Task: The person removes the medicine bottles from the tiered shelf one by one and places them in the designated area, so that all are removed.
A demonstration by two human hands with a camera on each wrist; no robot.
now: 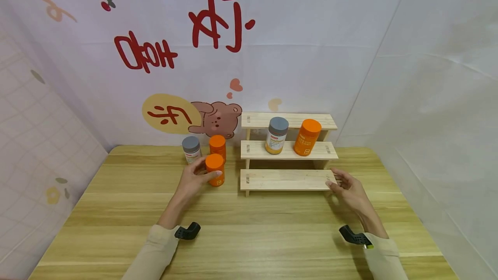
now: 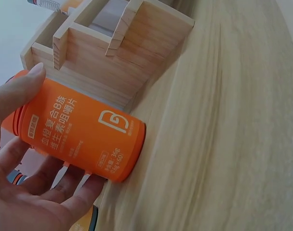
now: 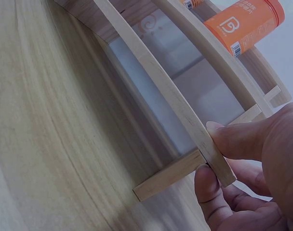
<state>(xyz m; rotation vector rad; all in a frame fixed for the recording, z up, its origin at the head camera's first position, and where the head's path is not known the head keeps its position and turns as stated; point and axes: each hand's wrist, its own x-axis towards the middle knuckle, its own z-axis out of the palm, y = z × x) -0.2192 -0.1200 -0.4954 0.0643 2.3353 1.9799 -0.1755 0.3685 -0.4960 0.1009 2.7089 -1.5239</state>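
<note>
My left hand [image 1: 192,181] grips an orange supplement bottle [image 1: 215,163] near its cap, left of the shelf. In the left wrist view the thumb lies along one side of this bottle [image 2: 88,125] and the fingers curl round the other; its base is close over the tabletop. Just behind stand a second orange bottle [image 1: 217,141] and a grey-capped bottle [image 1: 191,144], both partly covered. At the right end of a three-step wooden shelf [image 1: 288,179], my right hand [image 1: 353,192] pinches the lowest board [image 3: 185,113] between thumb and fingers.
On the middle step stand a grey-capped bottle [image 1: 277,136] and an orange bottle [image 1: 308,138], side by side. The shelf sits toward the back of a wood-grain table [image 1: 272,241]. Behind it hangs a white printed cloth [image 1: 311,55], with further cloth along both sides.
</note>
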